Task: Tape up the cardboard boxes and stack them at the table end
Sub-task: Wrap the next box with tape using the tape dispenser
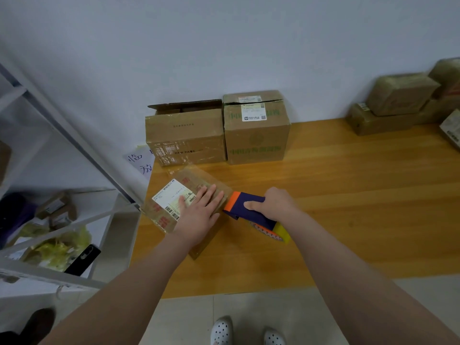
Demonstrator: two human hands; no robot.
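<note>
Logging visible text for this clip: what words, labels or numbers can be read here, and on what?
"NEW PAGE": front of the open box.
"临" and "放": handwritten paper sheet by the wall.
Green print and label on the closed box: blurred.
Label and red print on the small box under the left hand: unreadable.

Both bare forearms reached forward over the near edge of the table, angling slightly inward towards each other, wrists held fairly straight. The left hand lay palm down with its fingers straight and close together, pressing flat on the top of the small box near the table's left edge. The right hand, just beside it, was curled round the tape dispenser with its knuckles up and its thumb lying across the dispenser's side, pointing towards the left hand.
</note>
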